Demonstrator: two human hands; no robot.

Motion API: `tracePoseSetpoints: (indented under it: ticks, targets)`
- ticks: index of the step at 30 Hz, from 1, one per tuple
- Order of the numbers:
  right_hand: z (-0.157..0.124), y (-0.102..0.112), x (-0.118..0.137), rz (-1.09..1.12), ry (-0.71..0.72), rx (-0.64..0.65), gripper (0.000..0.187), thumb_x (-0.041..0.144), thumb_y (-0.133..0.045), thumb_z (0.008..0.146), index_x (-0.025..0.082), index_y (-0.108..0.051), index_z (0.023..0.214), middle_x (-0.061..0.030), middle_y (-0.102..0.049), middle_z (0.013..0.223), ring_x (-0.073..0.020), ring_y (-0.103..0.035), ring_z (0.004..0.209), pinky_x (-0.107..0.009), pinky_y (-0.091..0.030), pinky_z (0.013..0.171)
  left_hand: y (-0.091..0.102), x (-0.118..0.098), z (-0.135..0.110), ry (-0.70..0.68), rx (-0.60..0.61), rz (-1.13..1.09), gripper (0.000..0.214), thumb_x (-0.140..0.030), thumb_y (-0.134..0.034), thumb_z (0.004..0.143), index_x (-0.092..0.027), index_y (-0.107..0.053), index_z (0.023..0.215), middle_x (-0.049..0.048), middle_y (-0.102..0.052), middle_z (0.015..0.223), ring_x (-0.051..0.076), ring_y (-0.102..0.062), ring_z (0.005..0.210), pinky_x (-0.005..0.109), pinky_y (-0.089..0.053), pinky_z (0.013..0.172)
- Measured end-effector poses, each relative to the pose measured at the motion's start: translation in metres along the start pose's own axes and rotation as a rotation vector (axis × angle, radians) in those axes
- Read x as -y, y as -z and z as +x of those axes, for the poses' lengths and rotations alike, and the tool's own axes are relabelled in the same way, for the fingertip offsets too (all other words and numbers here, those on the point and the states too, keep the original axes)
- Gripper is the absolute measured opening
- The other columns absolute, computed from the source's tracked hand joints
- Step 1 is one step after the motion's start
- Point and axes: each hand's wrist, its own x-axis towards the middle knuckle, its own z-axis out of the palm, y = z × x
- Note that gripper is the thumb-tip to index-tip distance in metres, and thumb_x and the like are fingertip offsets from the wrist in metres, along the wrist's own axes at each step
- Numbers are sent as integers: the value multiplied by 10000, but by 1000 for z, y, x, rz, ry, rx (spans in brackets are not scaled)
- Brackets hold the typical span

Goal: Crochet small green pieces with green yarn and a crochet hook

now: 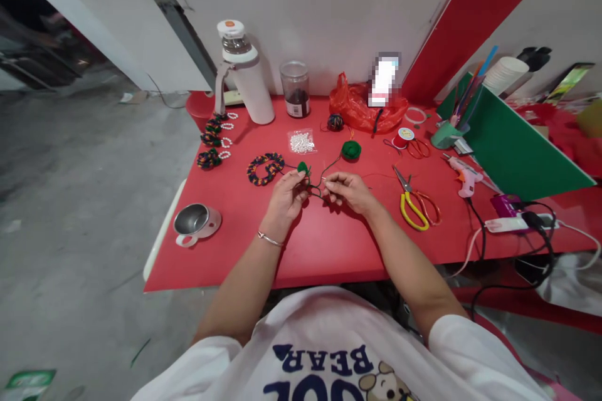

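Note:
A small green yarn piece (pixel 303 168) is pinched between the thumb and fingers of my left hand (pixel 288 195). My right hand (pixel 348 192) is closed on a thin, pale needle-like tool (pixel 323 179), whose tip points towards my left hand; most of it is hidden by the fingers. Loose dark green yarn (pixel 316 187) loops between both hands, and a strand runs up to a green yarn ball (pixel 351 150) lying beyond them. Left of my hands lies a curled multicoloured crocheted strip (pixel 264 169). A bag of white beads (pixel 301 142) rests just beyond it.
Pliers with yellow handles (pixel 414 207) and a pink glue gun (pixel 463 177) lie to the right. A metal mug (pixel 196 223) stands near the left edge. At the back are a white thermos (pixel 251 84), a jar (pixel 295 89) and a red plastic bag (pixel 350 100).

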Motion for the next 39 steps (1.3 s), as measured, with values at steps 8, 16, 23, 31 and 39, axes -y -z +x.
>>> tracePoseSetpoints:
  ticks: [8, 16, 23, 31, 39]
  targets:
    - [-6, -10, -2, -147, -71, 110, 372, 469, -854, 729, 165, -719, 895, -18, -764, 702, -83, -627, 473, -164, -449, 400, -1, 0, 0, -5, -43, 34, 339, -310, -884, 578, -166, -643, 768, -19, -624, 684, 79, -559, 587, 166, -311, 432]
    - [-4, -10, -4, -156, -95, 91, 389, 472, -865, 704, 160, -726, 890, -18, -757, 682, -81, -617, 464, -167, -458, 405, -4, -2, -2, -8, -55, 53, 355, -321, -905, 539, -169, -651, 733, -16, -622, 661, 85, -536, 563, 178, -306, 439]
    - [-4, -10, -3, -164, -118, 62, 386, 466, -866, 694, 162, -724, 886, -16, -748, 672, -79, -601, 459, -175, -456, 406, -4, -2, -3, -13, -59, 31, 357, -303, -917, 536, -166, -671, 757, -14, -630, 672, 83, -557, 578, 173, -316, 437]
    - [-7, -12, 0, -169, -69, 40, 379, 487, -850, 710, 167, -721, 867, -13, -739, 683, -75, -585, 477, -179, -414, 418, -3, -3, -2, -22, -67, 30, 372, -307, -909, 547, -169, -651, 779, -24, -626, 675, 72, -565, 562, 159, -300, 417]
    - [-3, -14, 1, 14, -10, -106, 453, 557, -890, 626, 211, -690, 839, 13, -718, 694, -84, -515, 499, -219, -424, 448, -3, 6, -2, -36, -82, 229, 343, -344, -900, 588, -159, -667, 760, 10, -643, 639, 89, -524, 478, 189, -283, 390]
